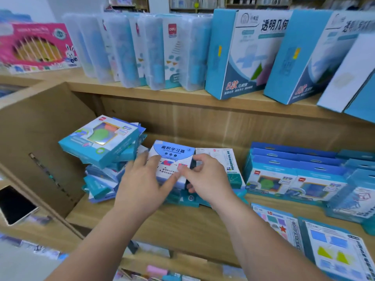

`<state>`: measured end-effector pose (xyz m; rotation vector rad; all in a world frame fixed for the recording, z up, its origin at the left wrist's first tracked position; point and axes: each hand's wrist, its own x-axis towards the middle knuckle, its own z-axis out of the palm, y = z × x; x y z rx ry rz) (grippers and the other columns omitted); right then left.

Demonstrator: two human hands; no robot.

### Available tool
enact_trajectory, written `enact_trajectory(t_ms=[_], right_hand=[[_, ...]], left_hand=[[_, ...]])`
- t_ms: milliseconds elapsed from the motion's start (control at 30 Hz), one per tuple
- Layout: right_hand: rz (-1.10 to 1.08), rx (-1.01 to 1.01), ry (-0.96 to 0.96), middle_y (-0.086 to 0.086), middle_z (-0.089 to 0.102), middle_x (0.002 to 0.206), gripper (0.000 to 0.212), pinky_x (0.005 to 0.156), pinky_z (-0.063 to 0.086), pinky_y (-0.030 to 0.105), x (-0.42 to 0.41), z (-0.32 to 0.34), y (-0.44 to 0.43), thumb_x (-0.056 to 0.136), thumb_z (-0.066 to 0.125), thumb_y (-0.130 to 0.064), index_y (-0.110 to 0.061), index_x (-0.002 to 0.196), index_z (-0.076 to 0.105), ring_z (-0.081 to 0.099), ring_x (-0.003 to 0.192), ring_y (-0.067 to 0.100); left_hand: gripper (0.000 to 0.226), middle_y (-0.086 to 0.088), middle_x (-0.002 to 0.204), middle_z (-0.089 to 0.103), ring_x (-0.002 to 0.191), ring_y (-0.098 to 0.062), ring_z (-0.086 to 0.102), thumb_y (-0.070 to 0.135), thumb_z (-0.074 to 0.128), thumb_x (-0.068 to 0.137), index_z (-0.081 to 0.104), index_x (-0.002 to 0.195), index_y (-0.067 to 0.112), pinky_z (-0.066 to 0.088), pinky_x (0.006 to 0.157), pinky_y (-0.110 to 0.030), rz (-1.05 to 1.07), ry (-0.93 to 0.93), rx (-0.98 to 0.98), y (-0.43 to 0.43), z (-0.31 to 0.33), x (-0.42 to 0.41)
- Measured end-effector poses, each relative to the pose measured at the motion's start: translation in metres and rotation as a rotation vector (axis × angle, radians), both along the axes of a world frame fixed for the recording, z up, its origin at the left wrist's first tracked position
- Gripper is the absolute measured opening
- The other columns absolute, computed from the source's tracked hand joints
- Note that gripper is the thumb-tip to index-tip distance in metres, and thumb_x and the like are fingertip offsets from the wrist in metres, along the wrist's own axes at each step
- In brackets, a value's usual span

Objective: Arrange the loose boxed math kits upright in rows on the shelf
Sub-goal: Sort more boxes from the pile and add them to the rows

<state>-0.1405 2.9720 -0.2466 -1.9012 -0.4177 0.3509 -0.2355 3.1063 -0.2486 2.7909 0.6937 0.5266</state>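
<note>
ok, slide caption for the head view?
Shelving: left hand and right hand grip a white-and-blue kit box between a jumbled pile and upright rows.

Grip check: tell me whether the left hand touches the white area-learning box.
Touching. The head view shows the left hand lying on the white area-learning box, thumb across its front.

Bright, even indoor light with soft, faint shadows. Wide-angle bending curves the shelf (pixel 182 218) edges; corners and the upper boxes (pixel 239 53) look blurred.
</note>
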Motion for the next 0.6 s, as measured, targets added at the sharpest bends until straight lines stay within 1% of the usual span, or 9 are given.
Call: enact_trajectory(t_ms=[67,133,267,367,400,433,500,533,600], right_hand=[[-0.027,0.021,0.004,0.001,0.073,0.072,0.021,0.060,0.060,0.049,-0.003,0.000,0.001,0.079,0.078,-0.025,-0.028,0.093,0.062,0.070,0.056,0.023],[-0.046,0.058,0.025,-0.004,0.073,0.072,0.038,0.060,0.061,0.046,-0.007,0.003,-0.002,0.077,0.082,-0.023,-0.028,0.109,0.062,0.070,0.056,0.021],[-0.078,0.151,0.024,-0.009,0.070,0.083,0.063,0.061,0.061,0.046,-0.011,0.008,-0.020,0.076,0.086,-0.022,-0.035,0.128,0.052,0.068,0.060,0.019],[-0.072,0.175,-0.066,-0.005,0.068,0.097,0.080,0.066,0.061,0.049,-0.008,0.015,-0.051,0.077,0.086,-0.020,-0.034,0.144,0.044,0.068,0.068,0.024],[-0.067,0.176,-0.102,-0.005,0.067,0.100,0.080,0.066,0.060,0.050,-0.006,0.017,-0.066,0.077,0.085,-0.019,-0.036,0.144,0.045,0.066,0.068,0.026],[-0.055,0.181,-0.131,-0.004,0.067,0.103,0.076,0.067,0.059,0.052,-0.002,0.019,-0.081,0.078,0.084,-0.018,-0.039,0.142,0.048,0.065,0.068,0.029],[-0.048,0.203,-0.167,-0.004,0.068,0.104,0.068,0.069,0.056,0.057,0.007,0.021,-0.111,0.080,0.082,-0.014,-0.049,0.131,0.055,0.061,0.072,0.038],[-0.053,0.215,-0.168,-0.003,0.068,0.104,0.066,0.071,0.055,0.058,0.011,0.022,-0.126,0.080,0.082,-0.013,-0.052,0.126,0.056,0.059,0.074,0.040],[-0.069,0.218,-0.164,0.000,0.068,0.107,0.064,0.074,0.054,0.058,0.018,0.021,-0.152,0.079,0.081,-0.013,-0.050,0.126,0.057,0.056,0.075,0.038]], left_hand=[[0.077,-0.013,0.137,0.055,0.112,-0.039,0.053,0.074,0.044,0.079,0.064,0.125,0.015,0.047,0.091,-0.045,-0.033,-0.076,0.002,0.002,-0.003,-0.003],[0.075,-0.014,0.136,0.056,0.111,-0.038,0.054,0.071,0.049,0.077,0.067,0.121,0.014,0.047,0.091,-0.044,-0.074,-0.188,0.001,0.003,-0.008,-0.007],[0.060,-0.017,0.137,0.053,0.115,-0.034,0.053,0.056,0.062,0.080,0.070,0.118,0.011,0.042,0.096,-0.039,-0.187,-0.465,-0.002,0.001,-0.011,-0.010],[0.049,-0.017,0.140,0.048,0.118,-0.014,0.046,0.042,0.068,0.082,0.068,0.123,0.013,0.036,0.103,-0.022,-0.284,-0.622,-0.114,-0.017,0.000,-0.008],[0.051,-0.013,0.143,0.046,0.121,-0.011,0.046,0.038,0.069,0.083,0.064,0.128,0.017,0.039,0.104,-0.023,-0.300,-0.647,-0.182,-0.026,0.002,-0.006],[0.054,-0.004,0.144,0.045,0.121,-0.011,0.050,0.037,0.069,0.084,0.058,0.135,0.022,0.047,0.099,-0.028,-0.308,-0.661,-0.268,-0.036,0.005,-0.003],[0.060,0.021,0.134,0.050,0.103,-0.010,0.059,0.038,0.069,0.087,0.046,0.143,0.031,0.054,0.076,-0.028,-0.300,-0.655,-0.479,-0.059,0.009,0.006],[0.062,0.027,0.123,0.056,0.094,-0.010,0.060,0.036,0.070,0.089,0.043,0.144,0.032,0.053,0.069,-0.024,-0.293,-0.633,-0.588,-0.070,0.009,0.013],[0.060,0.024,0.103,0.065,0.085,-0.009,0.060,0.029,0.070,0.089,0.046,0.144,0.029,0.049,0.061,-0.017,-0.297,-0.569,-0.737,-0.091,0.011,0.027]])
